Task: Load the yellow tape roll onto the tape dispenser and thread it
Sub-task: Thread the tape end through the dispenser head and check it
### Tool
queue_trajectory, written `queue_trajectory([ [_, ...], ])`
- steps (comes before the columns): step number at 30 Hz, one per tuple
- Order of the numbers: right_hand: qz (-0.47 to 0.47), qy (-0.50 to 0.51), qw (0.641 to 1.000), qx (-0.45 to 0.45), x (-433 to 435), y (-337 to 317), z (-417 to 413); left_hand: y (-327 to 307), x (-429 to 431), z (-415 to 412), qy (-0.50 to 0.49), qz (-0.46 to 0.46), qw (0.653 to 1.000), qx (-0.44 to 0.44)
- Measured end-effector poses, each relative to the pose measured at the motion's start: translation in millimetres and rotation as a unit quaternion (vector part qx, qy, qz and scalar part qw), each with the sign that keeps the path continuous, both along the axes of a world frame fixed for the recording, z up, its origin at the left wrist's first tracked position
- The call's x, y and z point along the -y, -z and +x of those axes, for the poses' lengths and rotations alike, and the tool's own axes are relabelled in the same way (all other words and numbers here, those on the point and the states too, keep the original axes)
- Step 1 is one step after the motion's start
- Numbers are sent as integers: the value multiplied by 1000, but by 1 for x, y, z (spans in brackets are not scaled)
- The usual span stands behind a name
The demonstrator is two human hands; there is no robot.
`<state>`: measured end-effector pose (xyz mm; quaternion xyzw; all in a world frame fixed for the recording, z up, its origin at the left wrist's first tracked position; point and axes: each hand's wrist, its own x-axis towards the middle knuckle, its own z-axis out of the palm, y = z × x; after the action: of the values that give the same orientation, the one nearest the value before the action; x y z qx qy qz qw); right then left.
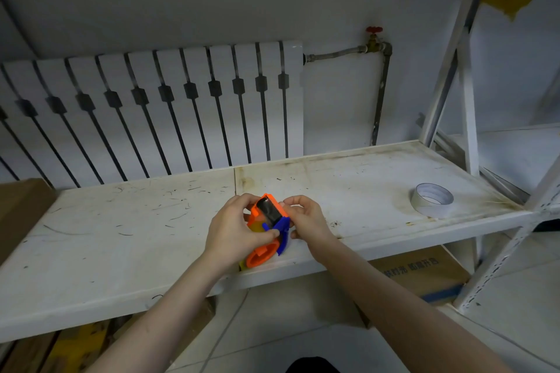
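An orange and blue tape dispenser (pixel 264 253) is held above the front edge of the white shelf (pixel 121 236). A bit of yellow tape roll (pixel 257 226) shows inside its orange body, mostly hidden. My left hand (pixel 235 232) grips the dispenser's left side, thumb on the blue part (pixel 281 225). My right hand (pixel 306 218) pinches the right side near the black roller (pixel 268 210) at the top.
A roll of white tape (pixel 431 200) lies flat at the shelf's right end. A radiator (pixel 151 112) and a pipe with a red valve (pixel 374 36) stand behind. Cardboard boxes sit at the left (pixel 21 212) and under the shelf (pixel 424 272). A white rack upright (pixel 466 118) rises at right.
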<state>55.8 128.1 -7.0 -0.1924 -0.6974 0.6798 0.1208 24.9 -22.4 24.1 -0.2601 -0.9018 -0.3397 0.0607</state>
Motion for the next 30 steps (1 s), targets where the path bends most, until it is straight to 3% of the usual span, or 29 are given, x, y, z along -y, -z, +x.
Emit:
queue_trajectory([
  [11,-4,-16,999,39,3,0,-16,-4,1,-5,-9,5,1000,21],
  [18,-96,11,990,105,10,7,-16,-1,6,-9,-11,15,999,32],
  [21,-94,12,988,120,13,10,-14,1,11,-13,-12,23,999,45],
  [25,23,33,999,-17,12,9,-9,1,15,-17,-24,42,996,69],
  [27,67,-41,994,-81,15,2,-2,1,14,-17,-26,46,996,76],
  [30,92,-155,979,-92,21,4,4,-1,12,-16,-30,51,996,73],
])
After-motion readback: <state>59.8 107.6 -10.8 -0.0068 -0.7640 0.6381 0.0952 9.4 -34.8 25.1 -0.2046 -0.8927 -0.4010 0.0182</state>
